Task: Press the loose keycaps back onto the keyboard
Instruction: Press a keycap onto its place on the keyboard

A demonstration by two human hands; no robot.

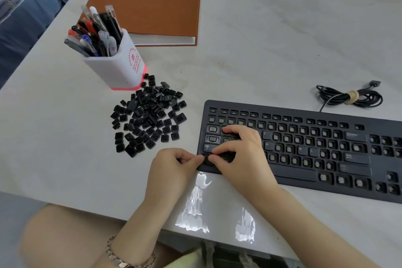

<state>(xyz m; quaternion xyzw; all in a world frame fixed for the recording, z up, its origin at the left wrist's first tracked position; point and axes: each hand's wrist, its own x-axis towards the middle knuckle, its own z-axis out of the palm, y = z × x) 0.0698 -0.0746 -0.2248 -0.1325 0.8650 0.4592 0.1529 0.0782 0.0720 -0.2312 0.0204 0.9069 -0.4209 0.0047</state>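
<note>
Partly hidden: keyboard [304,148] runs off the right frame edge, and its near-left corner sits under the 2 hands. Matte black plastic body; most sockets bare, showing pale square stems; a few caps seated (T, H, K, L legible). Long bar-shaped keycap [226,156] lies at that corner, pinched at its left end by the curled left hand [174,167] and between thumb and forefinger of the right hand [241,154]; legend unreadable. Loose keycaps [150,115], small black squares, are heaped on the pale marbled table [261,50] left of the keyboard, apart from both hands.

One keyboard [304,150], one book [150,0], one cup [121,69].
</note>
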